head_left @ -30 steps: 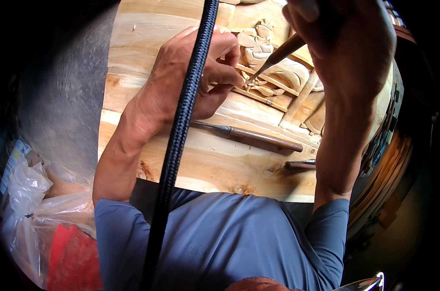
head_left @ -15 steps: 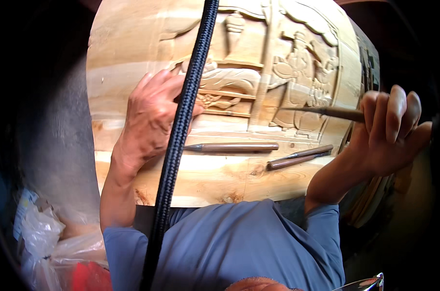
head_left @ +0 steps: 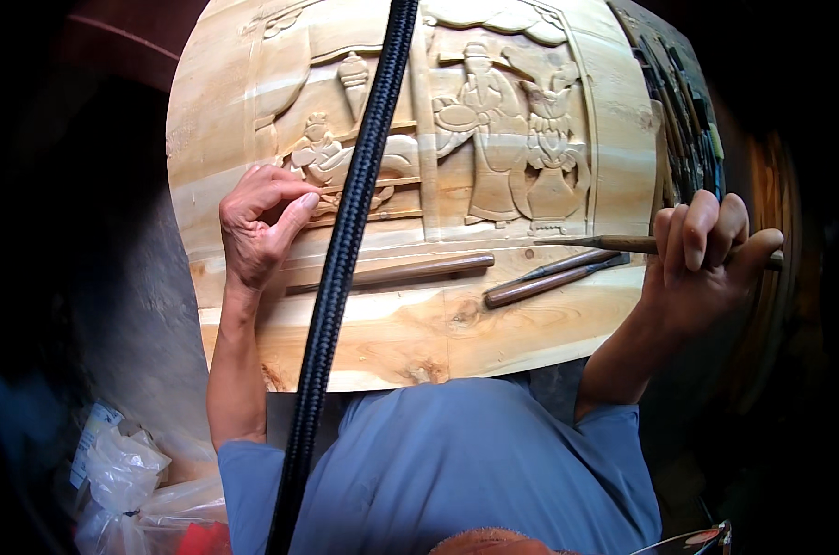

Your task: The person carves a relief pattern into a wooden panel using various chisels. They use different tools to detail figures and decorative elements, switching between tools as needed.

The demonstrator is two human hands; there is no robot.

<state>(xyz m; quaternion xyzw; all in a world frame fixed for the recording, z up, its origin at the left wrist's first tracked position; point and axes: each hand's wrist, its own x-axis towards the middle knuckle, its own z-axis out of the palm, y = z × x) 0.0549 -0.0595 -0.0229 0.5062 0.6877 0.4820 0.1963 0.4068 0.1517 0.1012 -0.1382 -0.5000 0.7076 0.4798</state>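
Note:
A pale wooden panel (head_left: 373,361) carved in relief with robed figures lies in front of me. My left hand (head_left: 264,220) is over the lower left of the carving, thumb and forefinger pinched together beside the small seated figure (head_left: 317,153). What the pinch holds, if anything, cannot be made out. In my right hand (head_left: 702,245), at the panel's right edge, is a slim wood-handled carving chisel (head_left: 623,243), its thin metal blade pointing left over the panel. One wood-handled tool (head_left: 428,268) lies below the carving. Two carving chisels (head_left: 553,279) lie together right of it.
A black braided cable (head_left: 345,240) crosses the view from top to bottom, hiding part of the panel. Many dark tools (head_left: 683,120) lie in a row beyond the panel's right edge. A clear plastic bag (head_left: 128,472) stands at lower left.
My left hand has drawn back leftward from the carving, its fingers now in a pinch. My right hand, still holding the chisel, is lower and further left in view. The whole view has shifted.

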